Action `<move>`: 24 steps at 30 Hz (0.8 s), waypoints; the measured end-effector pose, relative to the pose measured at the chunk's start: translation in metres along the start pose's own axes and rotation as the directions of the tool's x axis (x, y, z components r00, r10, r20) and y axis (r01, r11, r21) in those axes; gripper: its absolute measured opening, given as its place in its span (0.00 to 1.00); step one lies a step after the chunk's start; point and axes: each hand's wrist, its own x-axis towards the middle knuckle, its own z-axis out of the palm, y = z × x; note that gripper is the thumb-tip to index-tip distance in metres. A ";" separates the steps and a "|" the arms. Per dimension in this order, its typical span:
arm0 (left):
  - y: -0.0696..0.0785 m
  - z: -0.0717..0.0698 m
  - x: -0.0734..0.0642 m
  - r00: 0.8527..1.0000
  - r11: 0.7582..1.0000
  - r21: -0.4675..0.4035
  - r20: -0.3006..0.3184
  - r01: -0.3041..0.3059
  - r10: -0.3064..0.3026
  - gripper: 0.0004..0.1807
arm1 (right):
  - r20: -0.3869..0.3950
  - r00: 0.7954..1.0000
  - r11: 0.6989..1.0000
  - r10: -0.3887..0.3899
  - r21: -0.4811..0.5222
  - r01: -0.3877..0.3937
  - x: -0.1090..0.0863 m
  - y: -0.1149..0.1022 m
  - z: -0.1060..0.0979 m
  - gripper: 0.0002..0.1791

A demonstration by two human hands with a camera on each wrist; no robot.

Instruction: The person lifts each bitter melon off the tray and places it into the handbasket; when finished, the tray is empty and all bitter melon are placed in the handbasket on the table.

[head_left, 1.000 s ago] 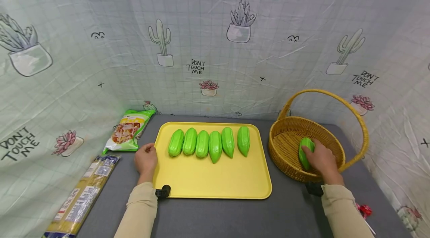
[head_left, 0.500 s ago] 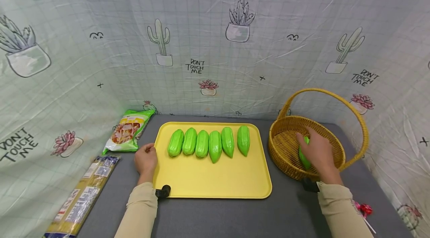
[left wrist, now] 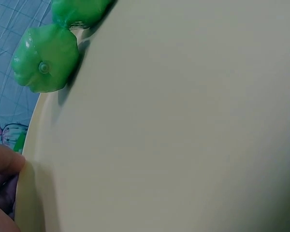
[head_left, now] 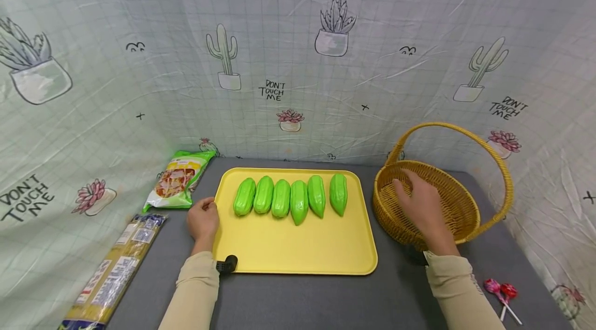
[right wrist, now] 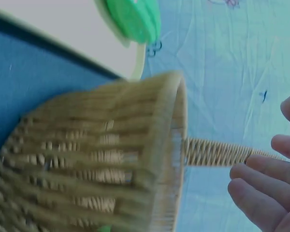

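On the left, my left hand holds the rim of a yellow tray with curled fingers; the left wrist view shows a fingertip right at that rim. Several glossy green ribbed fruits, shaped like star fruit, lie in a row along the tray's far half. Over the woven basket at the right, my right hand is spread with nothing in its grasp. In the right wrist view its loose fingers are above the basket's rim. The fruit inside the basket is hidden behind this hand in the head view.
The basket's tall handle arches over its right side. Two lollipops lie at the table's right. A green snack bag and a long pack of noodles lie left of the tray. A patterned cloth hangs behind.
My right hand has let go of the green ribbed fruit in the basket and moved up and left, towards the basket's left rim. The left hand stays on the tray.
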 end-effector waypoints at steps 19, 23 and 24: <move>-0.001 0.001 0.000 1.000 1.000 -0.017 -0.006 0.007 -0.007 0.17 | 0.042 0.991 0.989 -0.127 0.086 0.123 0.004 -0.043 0.038 0.25; 0.001 0.000 -0.001 1.000 1.000 -0.025 -0.001 0.009 -0.009 0.17 | 0.090 0.990 0.991 -0.107 0.086 0.100 0.005 -0.048 0.052 0.28; 0.001 0.000 -0.002 1.000 1.000 -0.025 -0.001 0.010 -0.010 0.17 | 0.111 0.989 0.992 -0.100 0.088 0.091 0.006 -0.049 0.057 0.28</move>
